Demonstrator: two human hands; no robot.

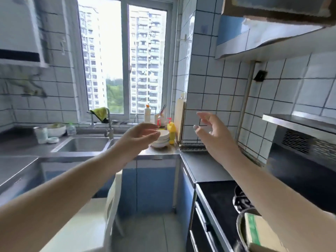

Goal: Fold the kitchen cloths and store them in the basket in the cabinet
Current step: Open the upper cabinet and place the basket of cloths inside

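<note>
Both arms reach forward at chest height over the floor gap. The left hand [140, 133] and right hand [209, 131] hang in the air with loosely spread fingers, holding nothing. Beyond them, a yellow-green cloth [99, 112] drapes over the faucet [109, 124] above the sink [83, 144]. Stacked bowls [161, 140] sit partly hidden behind the left hand on the steel surface [163, 151]. Motion blur softens everything.

The left hand [138, 137] partly hides stacked white bowls [161, 140]; both are motion-blurred.

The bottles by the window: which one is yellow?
The squat yellow bottle right of the stacked white bowls; the taller bottle behind is white with an orange cap.
</note>
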